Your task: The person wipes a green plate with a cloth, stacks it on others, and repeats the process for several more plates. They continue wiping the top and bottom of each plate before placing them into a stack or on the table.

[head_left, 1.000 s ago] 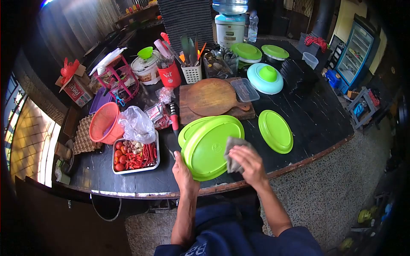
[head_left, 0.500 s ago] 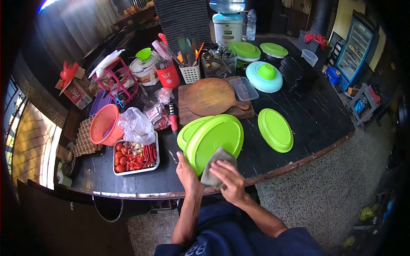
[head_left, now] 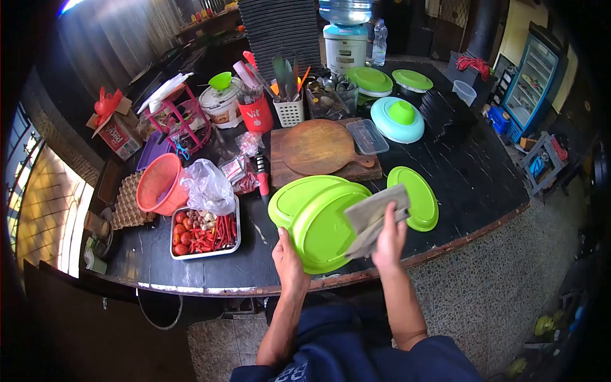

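Note:
My left hand grips the lower left edge of an oval green lid, which is tilted above the front of the table. Behind it, partly covered, lies another green lid. In my right hand is a folded grey cloth, slightly blurred, at the right edge of the held lid. A further oval green lid rests flat on the table to the right, partly behind the cloth and my fingers.
On the black table are a round wooden board, a tray of tomatoes and chillies, an orange basket, a red-handled knife, a blue-green lidded bowl and a utensil holder. A water dispenser stands behind.
My right hand and the cloth have moved right and up, from the held lid's lower part to its right edge. The held lid has tilted and shifted slightly right.

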